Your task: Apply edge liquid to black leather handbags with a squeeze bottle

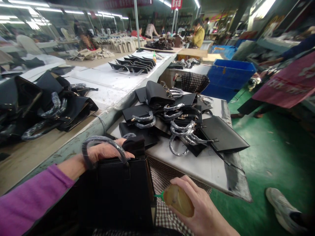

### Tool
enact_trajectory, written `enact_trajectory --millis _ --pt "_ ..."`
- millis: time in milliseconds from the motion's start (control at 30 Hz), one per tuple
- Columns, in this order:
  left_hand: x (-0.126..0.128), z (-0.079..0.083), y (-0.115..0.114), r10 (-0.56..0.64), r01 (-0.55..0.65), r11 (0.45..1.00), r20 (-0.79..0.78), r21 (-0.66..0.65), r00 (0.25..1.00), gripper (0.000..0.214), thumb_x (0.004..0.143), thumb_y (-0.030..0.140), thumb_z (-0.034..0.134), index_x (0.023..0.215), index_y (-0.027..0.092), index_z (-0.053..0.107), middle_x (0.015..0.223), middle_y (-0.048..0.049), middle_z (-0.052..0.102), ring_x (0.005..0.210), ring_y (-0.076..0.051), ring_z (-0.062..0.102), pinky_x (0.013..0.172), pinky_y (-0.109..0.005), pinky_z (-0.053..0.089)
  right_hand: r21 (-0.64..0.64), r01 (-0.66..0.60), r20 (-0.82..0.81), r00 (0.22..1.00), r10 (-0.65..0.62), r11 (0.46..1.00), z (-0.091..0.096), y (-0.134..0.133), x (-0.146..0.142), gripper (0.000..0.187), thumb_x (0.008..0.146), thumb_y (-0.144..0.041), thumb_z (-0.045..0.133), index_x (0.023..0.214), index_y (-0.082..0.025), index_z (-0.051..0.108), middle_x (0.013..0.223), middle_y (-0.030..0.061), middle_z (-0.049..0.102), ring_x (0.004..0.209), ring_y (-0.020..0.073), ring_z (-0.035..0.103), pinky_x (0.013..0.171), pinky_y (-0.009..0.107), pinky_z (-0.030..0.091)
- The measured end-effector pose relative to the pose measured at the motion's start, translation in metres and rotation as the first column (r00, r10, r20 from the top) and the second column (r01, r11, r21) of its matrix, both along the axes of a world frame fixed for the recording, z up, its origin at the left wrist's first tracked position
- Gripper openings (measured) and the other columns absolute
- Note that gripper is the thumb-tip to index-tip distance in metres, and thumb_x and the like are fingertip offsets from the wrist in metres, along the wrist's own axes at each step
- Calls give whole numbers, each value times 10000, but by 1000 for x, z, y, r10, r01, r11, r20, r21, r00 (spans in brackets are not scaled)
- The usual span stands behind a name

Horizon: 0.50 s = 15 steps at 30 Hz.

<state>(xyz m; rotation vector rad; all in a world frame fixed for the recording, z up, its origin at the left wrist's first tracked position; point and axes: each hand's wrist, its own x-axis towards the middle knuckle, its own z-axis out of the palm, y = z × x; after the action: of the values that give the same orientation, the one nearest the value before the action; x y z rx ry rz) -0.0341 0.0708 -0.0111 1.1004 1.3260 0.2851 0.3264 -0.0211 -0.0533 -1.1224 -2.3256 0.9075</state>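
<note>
Head view, glue bottle (178, 200) horiz, nozzle left twd handbag (118, 193)

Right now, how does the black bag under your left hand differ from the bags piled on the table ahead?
The near bag stands upright with the left hand resting on its top; the piled bags lie tumbled and overlapping, untouched. The near bag sits lower, close to the body; the piled bags rest on the table. Both are black with plastic-wrapped handles.
</note>
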Motion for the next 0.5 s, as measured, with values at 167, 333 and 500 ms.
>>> enact_trajectory --millis 167,333,500 --pt "2 1 0 -13 13 1000 5 -25 1000 382 705 385 882 992 167 757 931 -19 765 838 -226 664 751 -288 543 -100 -24 8 1000 25 995 2 1 0 471 903 -213 745 1303 -316 519 1062 9 648 803 209 702 703 357 585" --pt "8 6 0 -20 19 1000 -27 -19 999 372 661 393 885 916 162 745 863 -19 731 793 -217 630 725 -310 525 -154 70 -33 997 -76 986 1 2 1 457 898 -225 724 1308 -320 545 1137 20 657 900 223 724 731 350 584" --pt "9 21 -12 27 -25 999 -77 28 997 471 627 465 873 967 174 725 929 -27 718 889 -262 625 783 -337 526 -308 177 -28 980 -195 935 -2 8 2 383 845 -253 738 1214 -281 636 1081 12 723 915 248 732 816 395 587"
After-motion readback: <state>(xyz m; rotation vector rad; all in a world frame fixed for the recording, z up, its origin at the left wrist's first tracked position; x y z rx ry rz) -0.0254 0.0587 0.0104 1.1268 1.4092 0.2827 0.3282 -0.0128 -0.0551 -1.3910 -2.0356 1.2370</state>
